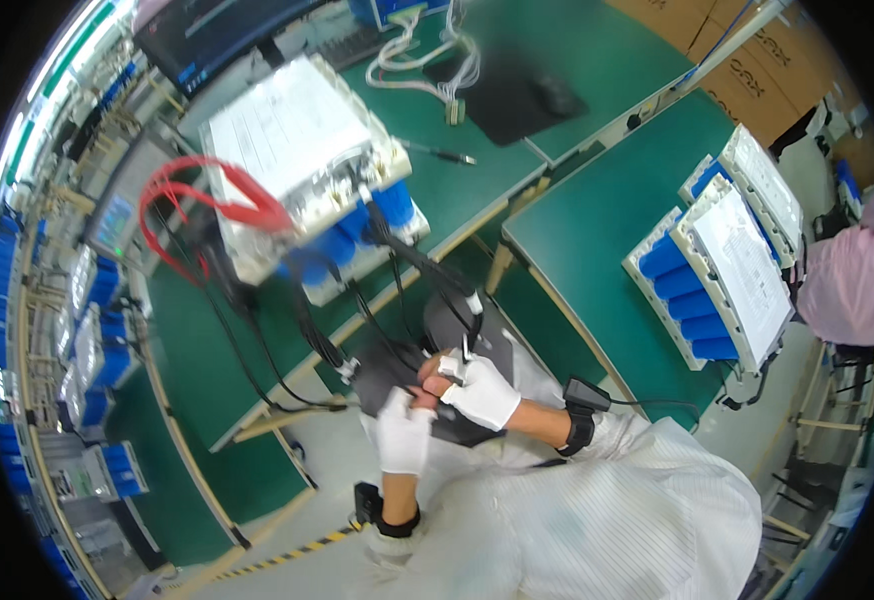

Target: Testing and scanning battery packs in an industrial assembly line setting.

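Note:
My left hand (403, 436) and my right hand (481, 392), in white gloves with bare fingertips, meet over my lap. Their fingers are closed and pinch the end of a black cable (397, 350); the exact tip is hidden between them. More black cables (397, 242) hang from a battery pack (342, 240) with blue cylindrical cells, a white frame and a printed sheet on top. One bundle with a white band (473, 303) dangles just above my right hand. Another bundle (323, 345) ends near my left hand. A red cable with a clamp (257, 207) touches the pack's side.
The pack stands on a green workbench (457, 195) with a monitor (222, 40), white wiring (454, 75) and a mouse (557, 97). On the right-hand bench (577, 235) are more battery packs (722, 275). Cardboard boxes (757, 65) stand behind. A black lead (647, 403) runs from my right wrist.

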The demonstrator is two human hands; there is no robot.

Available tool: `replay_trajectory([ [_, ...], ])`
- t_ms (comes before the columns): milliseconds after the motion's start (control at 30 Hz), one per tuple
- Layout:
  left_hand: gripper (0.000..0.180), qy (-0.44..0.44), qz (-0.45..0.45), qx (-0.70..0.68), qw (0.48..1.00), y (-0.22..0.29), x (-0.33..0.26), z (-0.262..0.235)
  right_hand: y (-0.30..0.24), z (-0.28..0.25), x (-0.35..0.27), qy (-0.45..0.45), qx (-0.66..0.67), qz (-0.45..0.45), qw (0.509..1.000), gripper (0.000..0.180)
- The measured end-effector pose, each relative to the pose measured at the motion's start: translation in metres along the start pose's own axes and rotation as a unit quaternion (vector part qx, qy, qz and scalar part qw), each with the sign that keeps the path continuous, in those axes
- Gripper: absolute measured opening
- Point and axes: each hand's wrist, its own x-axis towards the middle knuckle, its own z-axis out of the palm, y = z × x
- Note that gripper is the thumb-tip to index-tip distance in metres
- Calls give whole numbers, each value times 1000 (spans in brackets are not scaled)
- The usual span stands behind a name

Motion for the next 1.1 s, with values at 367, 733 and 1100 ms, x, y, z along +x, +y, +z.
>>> replay_trajectory([
  [367,15,204,175,-3,963,147,-4,-81,3,-11,61,98,272,30,957,17],
  [733,40,327,315,67,889,222,3,-146,4,-32,10,15,260,96,961,20],
  [1100,42,232,363,-390,813,246,116,-76,7,-28,6,22,196,104,975,27],
])
